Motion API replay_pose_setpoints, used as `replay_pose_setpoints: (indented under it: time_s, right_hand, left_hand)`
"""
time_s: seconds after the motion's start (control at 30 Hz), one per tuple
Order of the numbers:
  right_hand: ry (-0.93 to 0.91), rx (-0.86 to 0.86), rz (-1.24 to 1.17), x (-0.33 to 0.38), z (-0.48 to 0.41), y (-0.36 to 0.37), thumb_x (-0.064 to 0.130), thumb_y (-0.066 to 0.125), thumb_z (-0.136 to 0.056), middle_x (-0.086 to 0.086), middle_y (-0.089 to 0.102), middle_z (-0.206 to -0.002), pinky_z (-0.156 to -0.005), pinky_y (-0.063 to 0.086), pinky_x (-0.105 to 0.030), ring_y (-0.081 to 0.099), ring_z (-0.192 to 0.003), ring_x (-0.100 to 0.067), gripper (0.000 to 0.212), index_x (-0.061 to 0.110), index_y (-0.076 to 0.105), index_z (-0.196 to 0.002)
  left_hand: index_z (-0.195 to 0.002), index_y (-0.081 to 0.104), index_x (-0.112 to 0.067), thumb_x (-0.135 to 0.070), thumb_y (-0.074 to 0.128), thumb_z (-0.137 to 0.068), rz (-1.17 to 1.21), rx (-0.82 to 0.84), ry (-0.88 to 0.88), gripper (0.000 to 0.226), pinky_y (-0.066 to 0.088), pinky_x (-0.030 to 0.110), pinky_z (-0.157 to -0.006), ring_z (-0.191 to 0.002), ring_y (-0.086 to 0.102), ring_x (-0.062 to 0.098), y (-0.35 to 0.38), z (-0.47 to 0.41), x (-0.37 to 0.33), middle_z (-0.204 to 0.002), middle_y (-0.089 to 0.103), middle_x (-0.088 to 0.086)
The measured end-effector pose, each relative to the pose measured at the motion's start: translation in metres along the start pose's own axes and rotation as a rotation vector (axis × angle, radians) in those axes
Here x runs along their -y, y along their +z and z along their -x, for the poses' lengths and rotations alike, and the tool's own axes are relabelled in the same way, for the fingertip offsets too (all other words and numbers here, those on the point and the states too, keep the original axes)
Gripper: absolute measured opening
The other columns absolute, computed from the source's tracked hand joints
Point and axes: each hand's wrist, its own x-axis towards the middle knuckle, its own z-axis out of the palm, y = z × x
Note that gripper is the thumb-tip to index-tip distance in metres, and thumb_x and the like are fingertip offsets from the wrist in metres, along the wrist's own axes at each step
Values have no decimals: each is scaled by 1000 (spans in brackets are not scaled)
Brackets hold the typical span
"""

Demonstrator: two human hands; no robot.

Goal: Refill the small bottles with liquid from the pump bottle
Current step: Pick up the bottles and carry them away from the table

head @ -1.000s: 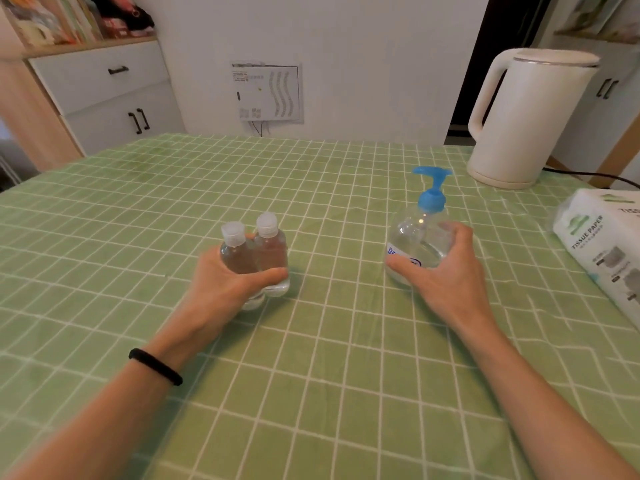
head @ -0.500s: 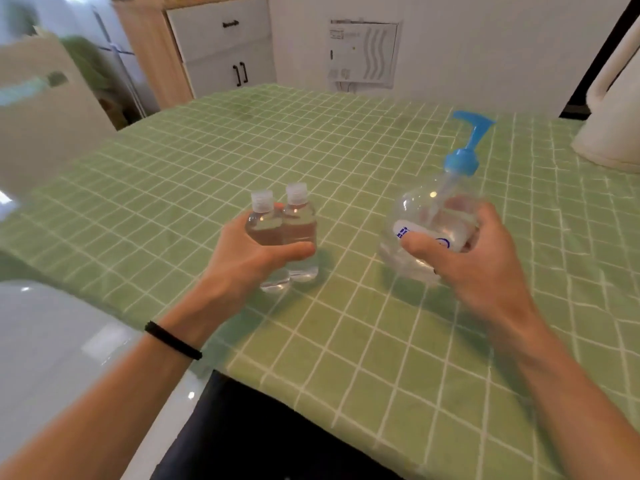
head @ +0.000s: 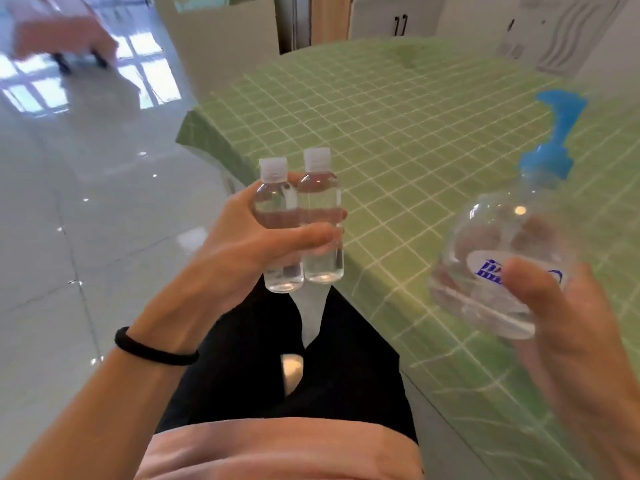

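Blue print showed on the pump bottle's (head: 491, 230) white label (head: 483, 268), blurred, half hidden by the right hand (head: 568, 341): nothing could be read.

1. The right hand (head: 575, 348) ran off the right and bottom edges. Its fingers behind the pump bottle (head: 485, 220) showed only as brown smears through the plastic.
2. Its thumb covered part of the label (head: 485, 268), and the blue print could not be read.
3. The pump (head: 554, 140) was blurred, so its nozzle shape was unclear.
4. The left hand (head: 239, 254) laid its thumb across the small bottles (head: 322, 265). Its fingers were mostly hidden behind them.
5. A pink thing (head: 62, 36) at the top left was too blurred to name.
6. The wall panel (head: 571, 36) was blurred and cut by the top edge.
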Motion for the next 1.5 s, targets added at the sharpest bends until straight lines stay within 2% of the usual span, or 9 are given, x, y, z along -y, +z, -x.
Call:
replay_pose_setpoints:
  time_s: [0.17, 0.37, 0.6, 0.77, 0.97, 1.1, 1.17, 1.33, 1.5]
  right_hand:
    - [-18, 157, 16, 9, 6, 63, 85, 79, -61, 2, 67, -142, -104, 52, -61, 69, -126, -28, 95, 43, 57, -143]
    - [77, 255, -24, 3, 24, 116, 87, 75, -63, -3, 74, -131, -110, 49, -59, 68, -126, -28, 92, 35, 61, -138]
    - [342, 309, -18, -33, 21, 173, 85, 74, -67, -4, 79, -121, -93, 61, -51, 78, -106, -27, 85, 31, 65, -132]
    - [572, 421, -43, -76, -10, 231, 81, 73, -75, -7, 77, -125, -98, 59, -61, 77, -108, -29, 77, 35, 66, -137]
    - [698, 549, -20, -108, -75, 305, 76, 71, -80, -6, 71, -132, -94, 63, -47, 73, -119, -25, 63, 47, 64, -136]
    - [754, 566, -68, -80, -107, 339, 59, 70, -85, -13, 70, -131, -100, 59, -48, 71, -121, -28, 54, 40, 65, -136]
    - [768, 585, -74, -47, -121, 348, 64, 74, -82, -12, 71, -131, -101, 58, -52, 71, -122, -30, 62, 38, 63, -137]
    - [766, 655, -26, 54, -155, 357, 56, 72, -86, -8, 76, -126, -81, 64, -33, 77, -110, -26, 62, 34, 59, -142]
    - [722, 721, 53, 149, -178, 369, 64, 65, -83, -1, 77, -125, -81, 63, -29, 78, -109, -21, 63, 42, 58, -142]
  left_hand:
    - [-135, 64, -16, -17, 93, -74, 62, -137, -18, 68, 61, 51, -94, -111, 77, 32, -30, 42, 14, -120, 79, 12]
    - [-129, 69, -24, -35, 99, -63, 150, -191, -83, 74, 61, 50, -93, -113, 76, 33, -64, 77, 37, -121, 78, 13]
    - [-126, 72, -21, -37, 100, -62, 291, -313, -236, 71, 62, 44, -92, -118, 74, 36, -114, 96, 98, -125, 76, 17]
    - [-130, 69, -19, -39, 100, -62, 355, -465, -419, 77, 61, 49, -94, -117, 74, 37, -159, 101, 136, -127, 76, 16]
    - [-118, 77, -18, -27, 99, -63, 340, -624, -615, 60, 64, 37, -79, -109, 78, 28, -199, 66, 139, -120, 78, 14]
    - [-113, 76, -19, -1, 93, -71, 342, -642, -672, 49, 63, 45, -83, -111, 76, 36, -219, 41, 104, -118, 79, 17]
    - [-116, 74, -18, -4, 93, -70, 359, -648, -667, 52, 63, 44, -82, -111, 76, 36, -226, 34, 69, -119, 78, 17]
    - [-124, 70, -14, -1, 92, -73, 412, -662, -636, 57, 63, 49, -88, -111, 76, 36, -240, 26, -42, -121, 77, 18]
    - [-121, 72, -22, -7, 94, -73, 421, -707, -590, 54, 62, 48, -92, -114, 76, 31, -260, 32, -147, -120, 78, 15]
